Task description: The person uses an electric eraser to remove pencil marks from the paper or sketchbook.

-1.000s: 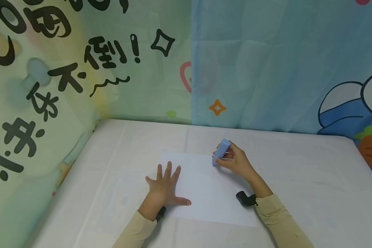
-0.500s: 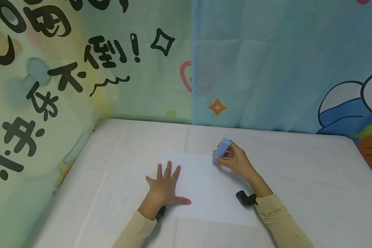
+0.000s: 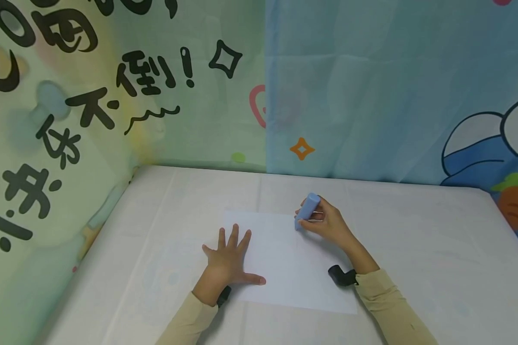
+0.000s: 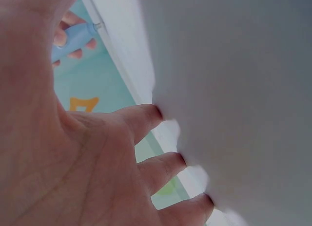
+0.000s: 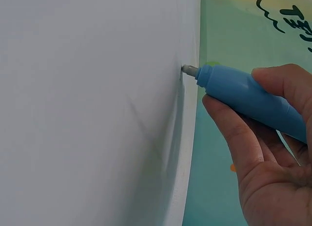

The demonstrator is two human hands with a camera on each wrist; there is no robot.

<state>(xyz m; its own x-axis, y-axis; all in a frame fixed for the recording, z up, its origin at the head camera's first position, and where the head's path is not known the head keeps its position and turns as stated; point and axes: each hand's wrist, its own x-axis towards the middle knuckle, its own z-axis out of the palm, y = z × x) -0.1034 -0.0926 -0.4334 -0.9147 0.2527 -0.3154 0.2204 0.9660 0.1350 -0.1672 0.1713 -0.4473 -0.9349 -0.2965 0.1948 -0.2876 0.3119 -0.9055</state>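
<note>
A white sheet of paper (image 3: 280,268) lies on the white-covered table. My left hand (image 3: 226,263) rests on its left side with the fingers spread and straight. In the left wrist view, the fingertips (image 4: 173,160) press on the white surface. At the paper's upper part, my right hand (image 3: 328,223) grips a thick light-blue pen-shaped tool (image 3: 307,212), which is tilted. Its narrow grey tip meets the white surface in the right wrist view, where thumb and fingers pinch the tool's blue body (image 5: 248,94). A faint thin line or shadow shows on the surface nearby.
The white tablecloth (image 3: 414,239) spreads around the paper. Behind stand a printed blue backdrop (image 3: 371,96) and a green one with black lettering (image 3: 190,134). A black wrist camera (image 3: 342,276) sits at the right sleeve.
</note>
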